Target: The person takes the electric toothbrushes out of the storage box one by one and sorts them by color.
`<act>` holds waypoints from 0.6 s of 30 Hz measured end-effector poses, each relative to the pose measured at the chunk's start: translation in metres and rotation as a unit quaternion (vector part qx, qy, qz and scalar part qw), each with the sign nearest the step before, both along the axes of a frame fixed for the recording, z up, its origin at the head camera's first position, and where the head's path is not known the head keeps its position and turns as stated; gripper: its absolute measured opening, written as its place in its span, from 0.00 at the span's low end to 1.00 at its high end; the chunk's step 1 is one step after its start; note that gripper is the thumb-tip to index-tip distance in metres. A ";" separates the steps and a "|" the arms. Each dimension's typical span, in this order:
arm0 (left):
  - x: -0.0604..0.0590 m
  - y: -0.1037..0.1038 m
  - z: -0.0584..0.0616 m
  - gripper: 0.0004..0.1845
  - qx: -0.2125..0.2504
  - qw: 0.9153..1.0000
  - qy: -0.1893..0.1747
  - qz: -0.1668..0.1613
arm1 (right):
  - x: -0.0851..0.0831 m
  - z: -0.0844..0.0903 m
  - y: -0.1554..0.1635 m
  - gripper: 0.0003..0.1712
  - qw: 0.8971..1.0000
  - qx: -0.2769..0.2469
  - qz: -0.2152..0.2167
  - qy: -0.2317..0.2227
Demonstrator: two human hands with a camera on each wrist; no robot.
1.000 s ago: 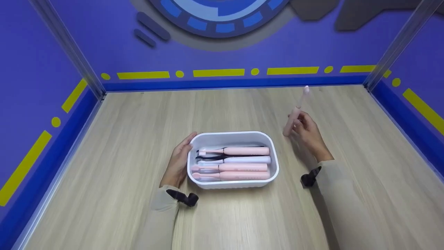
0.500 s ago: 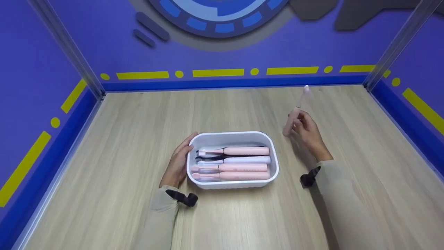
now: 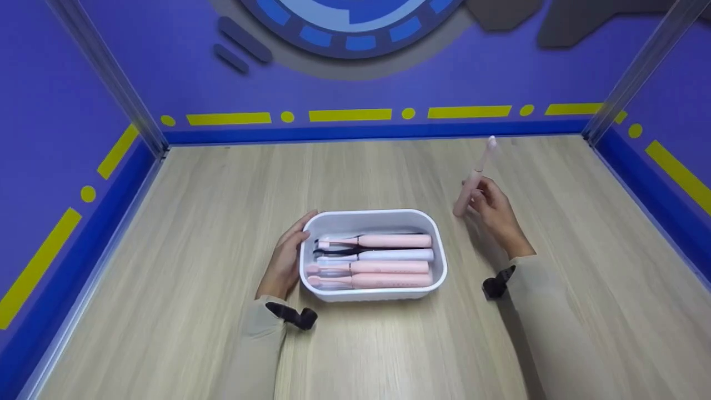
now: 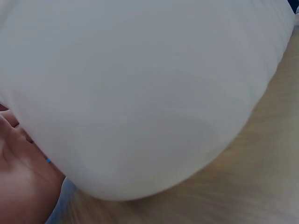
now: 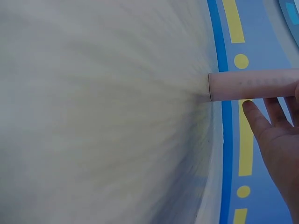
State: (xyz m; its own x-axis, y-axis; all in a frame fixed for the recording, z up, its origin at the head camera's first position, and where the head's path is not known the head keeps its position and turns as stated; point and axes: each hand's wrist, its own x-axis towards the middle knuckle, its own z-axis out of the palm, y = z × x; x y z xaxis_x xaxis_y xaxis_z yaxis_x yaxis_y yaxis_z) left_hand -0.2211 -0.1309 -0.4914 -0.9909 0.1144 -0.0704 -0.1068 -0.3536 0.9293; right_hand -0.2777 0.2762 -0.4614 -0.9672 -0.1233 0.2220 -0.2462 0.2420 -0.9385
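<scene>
Hardly anything has changed over the last second: my right hand (image 3: 494, 214) is where it was, thumb and fingers closed on the handle of a slim, pale pink electric toothbrush (image 3: 471, 183), which I hold head up and a little tilted, well apart from the tub on its right side. Its base looks to be resting on the pale wood-grain table (image 3: 233, 222) (from the right wrist I can't be certain it touches). My left hand (image 3: 286, 258) likewise stays on the left end of the white plastic tub (image 3: 369, 296), thumb at the rim and fingers round the outside, though some fingertips are hidden from me. Inside, the row is unaltered: one pink toothbrush (image 3: 394, 241) at the back, a black toothbrush (image 3: 339, 252) mostly covered, a white toothbrush (image 3: 395, 255), then two pink toothbrushes (image 3: 390, 280) at the front. So I judge this a steady hold, with the work no further along.
</scene>
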 end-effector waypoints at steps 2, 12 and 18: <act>0.000 0.000 0.000 0.27 0.002 1.000 0.002 -0.001 | 0.000 0.001 0.000 0.27 1.000 0.003 -0.001 -0.001; 0.000 0.000 0.000 0.27 0.013 1.000 0.008 -0.004 | 0.000 -0.003 0.003 0.29 1.000 0.020 -0.012 -0.003; 0.000 0.000 0.000 0.27 0.015 1.000 0.006 0.000 | 0.003 0.001 0.004 0.30 0.999 0.020 -0.024 -0.009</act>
